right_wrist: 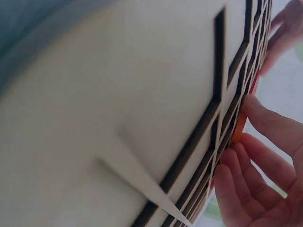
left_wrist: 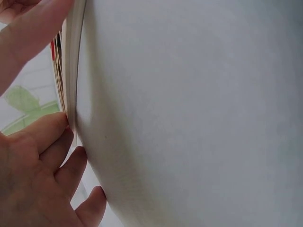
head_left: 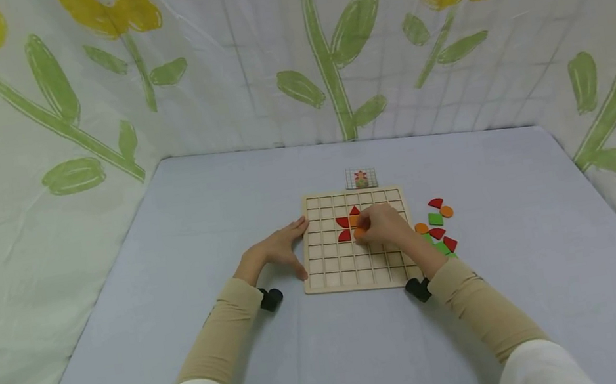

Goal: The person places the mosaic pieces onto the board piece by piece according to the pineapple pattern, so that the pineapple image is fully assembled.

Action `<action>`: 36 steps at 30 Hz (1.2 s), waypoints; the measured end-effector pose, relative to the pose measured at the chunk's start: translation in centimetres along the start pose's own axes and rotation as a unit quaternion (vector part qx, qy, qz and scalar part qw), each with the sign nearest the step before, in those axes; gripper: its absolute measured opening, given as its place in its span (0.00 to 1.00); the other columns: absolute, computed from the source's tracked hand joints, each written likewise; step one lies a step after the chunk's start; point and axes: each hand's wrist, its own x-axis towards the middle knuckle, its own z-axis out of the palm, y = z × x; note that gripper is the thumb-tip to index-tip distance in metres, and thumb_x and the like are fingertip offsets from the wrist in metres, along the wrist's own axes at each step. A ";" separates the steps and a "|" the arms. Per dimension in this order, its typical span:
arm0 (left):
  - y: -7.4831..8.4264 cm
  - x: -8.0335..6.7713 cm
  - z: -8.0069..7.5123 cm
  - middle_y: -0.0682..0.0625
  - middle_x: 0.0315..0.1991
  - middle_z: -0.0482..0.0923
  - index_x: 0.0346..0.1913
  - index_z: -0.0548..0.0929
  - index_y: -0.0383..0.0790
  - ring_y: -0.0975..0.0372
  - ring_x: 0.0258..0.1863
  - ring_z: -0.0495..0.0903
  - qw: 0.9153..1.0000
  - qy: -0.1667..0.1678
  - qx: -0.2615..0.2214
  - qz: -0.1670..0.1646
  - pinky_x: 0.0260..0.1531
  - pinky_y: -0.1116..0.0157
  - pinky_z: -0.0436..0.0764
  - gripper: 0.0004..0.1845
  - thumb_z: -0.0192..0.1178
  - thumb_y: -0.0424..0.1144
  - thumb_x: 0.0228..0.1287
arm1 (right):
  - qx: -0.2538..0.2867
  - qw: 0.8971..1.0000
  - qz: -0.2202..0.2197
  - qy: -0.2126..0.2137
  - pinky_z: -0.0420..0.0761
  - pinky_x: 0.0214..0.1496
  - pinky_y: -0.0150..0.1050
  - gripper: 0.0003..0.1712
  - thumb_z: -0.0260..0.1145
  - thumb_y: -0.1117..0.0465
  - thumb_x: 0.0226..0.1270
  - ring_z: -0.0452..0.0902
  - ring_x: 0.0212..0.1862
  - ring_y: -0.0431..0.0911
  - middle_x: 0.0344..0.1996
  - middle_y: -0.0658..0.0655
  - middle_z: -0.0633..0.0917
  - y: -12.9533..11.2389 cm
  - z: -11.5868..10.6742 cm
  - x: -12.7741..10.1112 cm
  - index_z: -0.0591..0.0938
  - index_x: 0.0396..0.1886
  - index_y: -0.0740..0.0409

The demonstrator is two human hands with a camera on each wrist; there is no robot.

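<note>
A wooden grid board [head_left: 331, 268] lies on the table. On it sit several red pieces [head_left: 344, 235] and an orange piece [head_left: 354, 219]. My right hand [head_left: 382, 224] is over the middle of the board, thumb and fingertips pinching an orange round piece [right_wrist: 240, 126] low at the grid; whether it is seated in a cell is hard to tell. My left hand [head_left: 279, 247] rests at the board's left edge, thumb and fingers spread. In the left wrist view, fingertips of the left hand [left_wrist: 35, 175] touch the board's side [left_wrist: 72, 61].
Right of the board lie loose pieces: red quarter shapes [head_left: 436, 203], orange rounds [head_left: 446, 212] and green squares [head_left: 435, 219], some partly behind the right forearm. A small pattern card [head_left: 361, 178] lies just beyond the board's far edge. A flower-printed curtain [head_left: 241, 62] hangs behind the table [head_left: 196, 202].
</note>
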 end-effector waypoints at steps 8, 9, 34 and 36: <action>0.0 0.0 0.0 0.47 0.79 0.37 0.77 0.46 0.37 0.52 0.76 0.39 1.000 0.000 0.000 -0.004 0.72 0.49 0.46 0.63 0.79 0.42 0.43 | -0.004 1.000 0.011 -0.007 0.80 0.45 0.44 0.16 0.75 0.59 0.57 0.79 0.40 0.49 0.36 0.57 0.86 -0.1 -0.5 -0.2 0.86 0.41 0.64; 0.0 0.0 0.0 0.47 0.79 0.37 0.77 0.46 0.37 0.52 0.76 0.39 1.000 -0.001 0.000 -0.004 0.72 0.50 0.46 0.63 0.79 0.42 0.43 | -0.006 1.000 0.012 -0.007 0.80 0.45 0.44 0.15 0.75 0.59 0.57 0.79 0.40 0.49 0.36 0.57 0.86 -0.1 -0.5 -0.2 0.86 0.41 0.64; 0.1 -0.1 0.2 0.46 0.78 0.37 0.77 0.46 0.37 0.52 0.76 0.39 1.000 0.001 -0.001 -0.005 0.72 0.50 0.45 0.63 0.78 0.41 0.44 | -0.012 0.998 0.052 0.035 0.80 0.43 0.48 0.18 0.70 0.57 0.62 0.80 0.44 0.55 0.42 0.62 0.85 3.3 -3.4 -1.7 0.85 0.47 0.64; 0.1 -0.1 0.2 0.46 0.79 0.37 0.77 0.46 0.37 0.52 0.76 0.39 1.000 0.002 -0.001 -0.004 0.72 0.50 0.45 0.63 0.78 0.41 0.44 | -0.004 0.997 0.057 0.046 0.80 0.44 0.49 0.18 0.68 0.59 0.63 0.79 0.45 0.57 0.44 0.64 0.84 4.2 -4.3 -2.1 0.84 0.49 0.66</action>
